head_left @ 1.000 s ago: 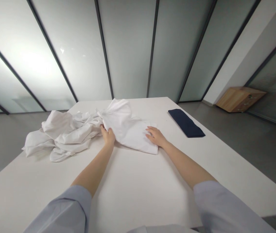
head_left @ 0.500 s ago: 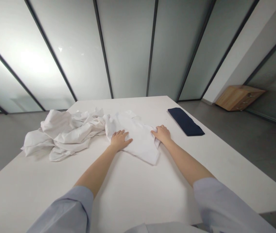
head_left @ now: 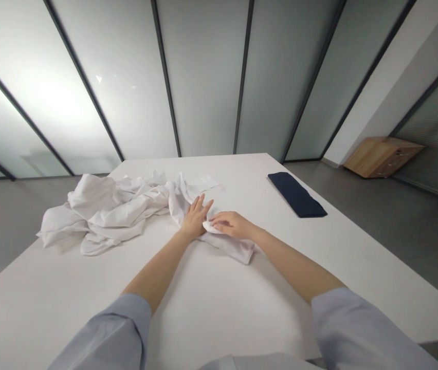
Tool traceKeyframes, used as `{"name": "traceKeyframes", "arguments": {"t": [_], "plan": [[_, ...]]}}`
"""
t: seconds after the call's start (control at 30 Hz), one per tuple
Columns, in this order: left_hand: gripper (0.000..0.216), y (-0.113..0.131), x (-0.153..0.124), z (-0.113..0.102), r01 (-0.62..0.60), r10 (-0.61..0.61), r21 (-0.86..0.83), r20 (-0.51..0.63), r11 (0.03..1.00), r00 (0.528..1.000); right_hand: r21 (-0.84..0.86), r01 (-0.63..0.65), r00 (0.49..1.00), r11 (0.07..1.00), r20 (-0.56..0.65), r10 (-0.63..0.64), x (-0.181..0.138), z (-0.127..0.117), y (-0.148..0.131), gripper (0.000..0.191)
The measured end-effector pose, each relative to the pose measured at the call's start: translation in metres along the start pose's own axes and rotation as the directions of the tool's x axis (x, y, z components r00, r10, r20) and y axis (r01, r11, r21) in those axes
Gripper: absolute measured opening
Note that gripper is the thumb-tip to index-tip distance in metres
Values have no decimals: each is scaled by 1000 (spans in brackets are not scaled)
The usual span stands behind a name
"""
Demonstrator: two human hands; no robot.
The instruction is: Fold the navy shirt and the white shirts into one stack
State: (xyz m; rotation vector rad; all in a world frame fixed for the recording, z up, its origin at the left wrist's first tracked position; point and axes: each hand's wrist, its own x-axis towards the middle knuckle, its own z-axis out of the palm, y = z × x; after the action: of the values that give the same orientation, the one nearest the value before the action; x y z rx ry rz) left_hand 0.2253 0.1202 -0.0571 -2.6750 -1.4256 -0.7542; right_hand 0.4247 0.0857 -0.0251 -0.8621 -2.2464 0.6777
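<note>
A white cloth garment [head_left: 229, 245] lies partly folded on the table in front of me. Pressing on its left part is my left hand [head_left: 195, 218], fingers spread and nothing gripped. My right hand [head_left: 231, 224] pinches a turned-over edge of the garment close beside the left hand. Part of the fabric under both hands is hidden. To the left, a crumpled heap of white cloth [head_left: 111, 210] touches or overlaps the garment's far left side; where one ends and the other starts I cannot tell.
A dark navy folded cloth [head_left: 296, 195] lies flat near the right edge of the white table [head_left: 265, 308]. Frosted glass panels [head_left: 207, 77] stand beyond the far edge. A wooden cabinet [head_left: 381, 155] stands on the floor at the right.
My right hand has moved left, bringing the garment's right side over toward the middle. My left hand stays in nearly the same place, its fingers now more raised and spread.
</note>
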Motion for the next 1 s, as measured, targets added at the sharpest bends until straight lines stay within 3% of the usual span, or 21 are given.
{"name": "traceKeyframes", "arguments": {"t": [0.13, 0.23, 0.3, 0.4, 0.47, 0.53, 0.6, 0.67, 0.7, 0.73, 0.77, 0.83, 0.87, 0.9, 0.93, 1.0], "plan": [[63, -4, 0, 4, -19, 20, -55, 20, 998, 1000, -128, -133, 986, 983, -117, 118, -4, 2, 10, 39], [71, -7, -1, 9, -10, 6, -94, -44, 996, 999, -265, -134, 991, 955, -24, 132, -7, 1, 24, 44], [76, -9, -1, 12, 1, -9, -105, -73, 994, 997, -311, -87, 995, 946, 17, 98, -8, 1, 31, 31], [76, -10, 0, 12, 27, -37, -103, -99, 994, 994, -251, -206, 974, 946, -145, 174, -8, -5, 45, 33], [71, -8, 1, 8, 55, -65, -94, -105, 994, 992, -83, -340, 881, 937, -377, 287, -10, -14, 60, 36], [62, -6, 1, 1, 61, -68, -81, -80, 995, 994, 130, -408, 710, 904, -577, 403, -15, -28, 79, 33], [47, -3, 2, -6, 43, -44, -75, -6, 996, 999, 265, -459, 526, 848, -688, 500, -23, -44, 97, 30], [30, 1, 3, -11, 30, -21, -92, 98, 995, 995, 271, -536, 363, 800, -782, 507, -30, -57, 108, 31], [23, 3, 4, -13, 33, -16, -111, 145, 993, 989, 216, -571, 325, 792, -827, 459, -32, -62, 110, 33], [18, 6, 5, -13, 41, -17, -136, 176, 990, 984, 125, -593, 337, 795, -858, 386, -33, -64, 110, 36], [15, 9, 5, -14, 51, -19, -167, 190, 985, 982, 6, -592, 407, 806, -861, 305, -32, -63, 107, 38], [12, 15, 7, -14, 65, -24, -239, 174, 969, 984, -248, -483, 670, 840, -722, 172, -27, -53, 97, 39], [12, 18, 7, -14, 65, -24, -274, 153, 960, 988, -338, -389, 803, 857, -580, 136, -24, -45, 92, 38], [12, 19, 8, -14, 60, -22, -302, 126, 952, 992, -391, -299, 902, 871, -413, 124, -20, -36, 87, 38], [13, 19, 8, -14, 50, -20, -320, 97, 946, 995, -419, -237, 957, 877, -255, 136, -16, -26, 84, 38], [13, 15, 6, -15, 40, -33, -313, 28, 949, 999, -462, -213, 975, 861, -38, 220, -12, -12, 80, 41]]}}
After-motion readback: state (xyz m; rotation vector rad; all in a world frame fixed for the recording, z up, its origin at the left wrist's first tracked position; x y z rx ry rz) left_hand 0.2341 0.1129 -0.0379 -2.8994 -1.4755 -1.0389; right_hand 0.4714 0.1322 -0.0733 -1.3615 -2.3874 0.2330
